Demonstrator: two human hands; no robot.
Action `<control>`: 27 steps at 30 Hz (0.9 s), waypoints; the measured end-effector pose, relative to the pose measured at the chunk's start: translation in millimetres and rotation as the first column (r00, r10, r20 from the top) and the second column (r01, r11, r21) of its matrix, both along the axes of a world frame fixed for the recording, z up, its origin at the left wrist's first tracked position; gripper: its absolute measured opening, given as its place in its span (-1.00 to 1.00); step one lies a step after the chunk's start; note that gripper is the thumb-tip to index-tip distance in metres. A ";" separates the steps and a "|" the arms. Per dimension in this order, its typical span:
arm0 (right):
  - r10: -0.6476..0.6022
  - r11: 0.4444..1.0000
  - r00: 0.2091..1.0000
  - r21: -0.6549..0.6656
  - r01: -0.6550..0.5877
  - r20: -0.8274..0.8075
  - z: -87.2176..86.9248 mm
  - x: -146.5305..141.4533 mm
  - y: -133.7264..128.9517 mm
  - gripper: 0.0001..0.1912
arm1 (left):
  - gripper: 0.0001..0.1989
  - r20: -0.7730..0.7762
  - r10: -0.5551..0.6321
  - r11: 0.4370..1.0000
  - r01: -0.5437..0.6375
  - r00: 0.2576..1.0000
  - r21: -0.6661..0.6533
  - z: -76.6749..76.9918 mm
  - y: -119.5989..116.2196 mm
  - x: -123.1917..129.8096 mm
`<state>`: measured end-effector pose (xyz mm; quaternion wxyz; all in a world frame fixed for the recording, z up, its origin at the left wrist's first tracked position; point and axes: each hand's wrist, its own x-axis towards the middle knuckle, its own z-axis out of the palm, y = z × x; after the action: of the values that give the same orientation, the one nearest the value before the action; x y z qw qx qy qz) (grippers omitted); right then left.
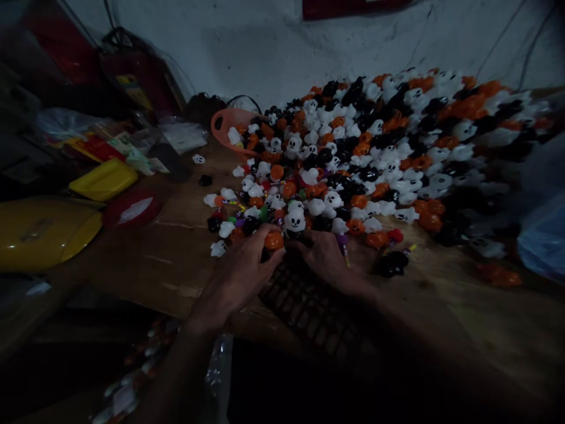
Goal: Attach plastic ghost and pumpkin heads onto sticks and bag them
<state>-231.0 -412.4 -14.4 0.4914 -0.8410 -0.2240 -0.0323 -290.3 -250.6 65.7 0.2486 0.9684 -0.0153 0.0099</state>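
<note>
My left hand (247, 265) is closed round an orange figure (274, 240), which shows between its thumb and fingers at the front of the pile. Close to its right, my right hand (325, 257) has bent fingers at the dark upper end of a black lattice tray (313, 312); whether they hold anything is hidden. Just beyond both hands stands a white ghost figure (295, 221) with a black face. The tray lies slanted at the table's front edge, partly under my right forearm.
A large heap of white, orange and black figures (392, 159) covers the back and right. An orange basket (227, 132) lies behind it. A yellow container (103, 179), a red dish (132, 209) and a yellow rounded object (48, 232) are at left. Clear plastic (542, 229) is far right.
</note>
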 end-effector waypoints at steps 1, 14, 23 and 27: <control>-0.008 1.000 1.000 -0.002 0.008 0.017 -2.3 -0.5 -0.8 -0.86 | -0.67 -0.005 -0.002 1.000 0.002 1.000 -0.010 1.0 -0.3 -0.6; 0.148 0.955 0.974 -0.280 -0.096 0.170 -14.8 -1.1 -1.7 -0.89 | -0.50 0.060 -0.040 0.999 0.041 0.997 -0.025 7.4 3.7 1.1; 0.131 0.931 0.967 -0.362 -0.044 0.218 -5.9 -5.7 0.1 -0.87 | -0.69 -0.135 -0.314 0.922 0.336 0.940 0.194 17.8 -23.0 43.3; 0.067 0.940 0.968 -0.341 0.020 0.242 3.0 -24.7 -32.2 -0.83 | -0.72 -0.048 -0.241 0.945 0.246 0.969 0.214 -0.2 -5.0 29.6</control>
<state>-255.7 -444.6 -11.4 0.3066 -0.8998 -0.2964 -0.0927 -260.7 -255.6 65.5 0.1402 0.9806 -0.1331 -0.0329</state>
